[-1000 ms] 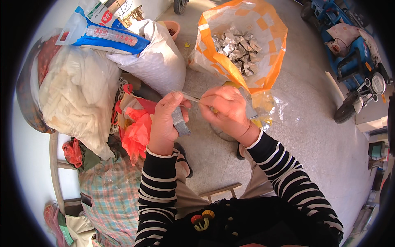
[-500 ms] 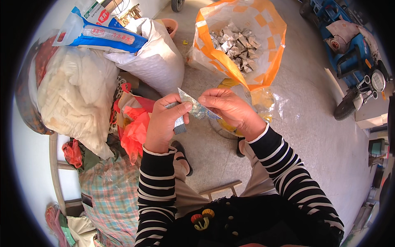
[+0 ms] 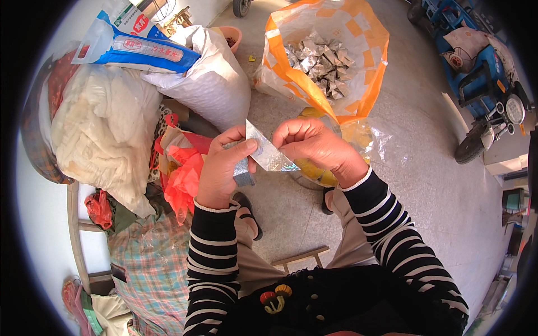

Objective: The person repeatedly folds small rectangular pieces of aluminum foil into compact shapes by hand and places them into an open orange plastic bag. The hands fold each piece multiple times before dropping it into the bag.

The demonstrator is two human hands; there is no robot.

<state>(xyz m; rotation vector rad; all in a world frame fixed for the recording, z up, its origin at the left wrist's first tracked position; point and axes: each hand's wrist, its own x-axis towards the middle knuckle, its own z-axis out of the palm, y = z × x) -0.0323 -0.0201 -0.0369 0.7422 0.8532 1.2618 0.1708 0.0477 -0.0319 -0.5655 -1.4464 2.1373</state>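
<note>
Turned broadside since earlier — pointed, silvery foil (image 3: 268,155), left hand (image 3: 224,166) pinching it; right hand (image 3: 318,148) — grip unclear.

Bright light washes the floor (image 3: 414,207) pale — the foil piece (image 3: 266,152) glinting, straight edges bowing near the black surround.

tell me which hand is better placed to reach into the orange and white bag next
Probably the right hand: it is nearer the orange and white bag. The left hand sits farther off, pinching the silver folded piece and also holding a grey piece.
</note>
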